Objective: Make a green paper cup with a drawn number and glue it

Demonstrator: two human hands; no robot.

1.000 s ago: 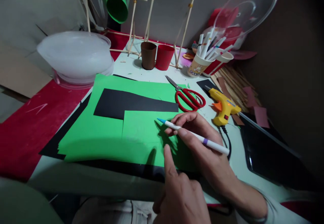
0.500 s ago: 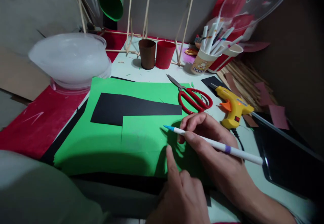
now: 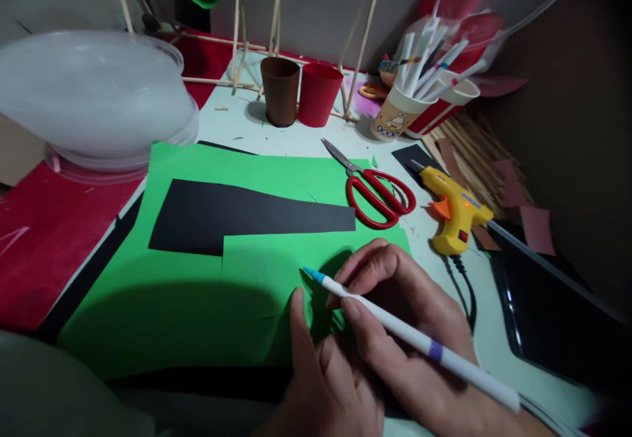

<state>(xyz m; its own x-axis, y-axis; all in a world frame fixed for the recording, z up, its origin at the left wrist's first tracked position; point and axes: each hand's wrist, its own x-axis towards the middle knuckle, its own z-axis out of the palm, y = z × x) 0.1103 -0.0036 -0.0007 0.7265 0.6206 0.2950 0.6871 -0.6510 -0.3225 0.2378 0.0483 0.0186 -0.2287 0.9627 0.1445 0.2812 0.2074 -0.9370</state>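
Observation:
My right hand (image 3: 405, 312) grips a white marker pen (image 3: 419, 341) with a blue tip, the tip hovering just over the green paper (image 3: 197, 292). My left hand (image 3: 326, 378) rests at the paper's near edge, its index finger stretched out and pressing the green sheet beside the pen tip, the other fingers curled. A black paper piece (image 3: 237, 213) lies across the green sheets, partly under a smaller green sheet.
Red scissors (image 3: 375, 190) and a yellow glue gun (image 3: 457, 210) lie right of the paper. Brown (image 3: 279, 91) and red (image 3: 318, 95) cups, a pen cup (image 3: 397, 114), stick frame and a clear plastic lid stack (image 3: 93, 95) stand behind. A dark tablet (image 3: 553, 318) lies at right.
The view has dipped closer to the table. Both hands shifted slightly left and nearer along the green sheet; the pen tip now sits lower over the paper.

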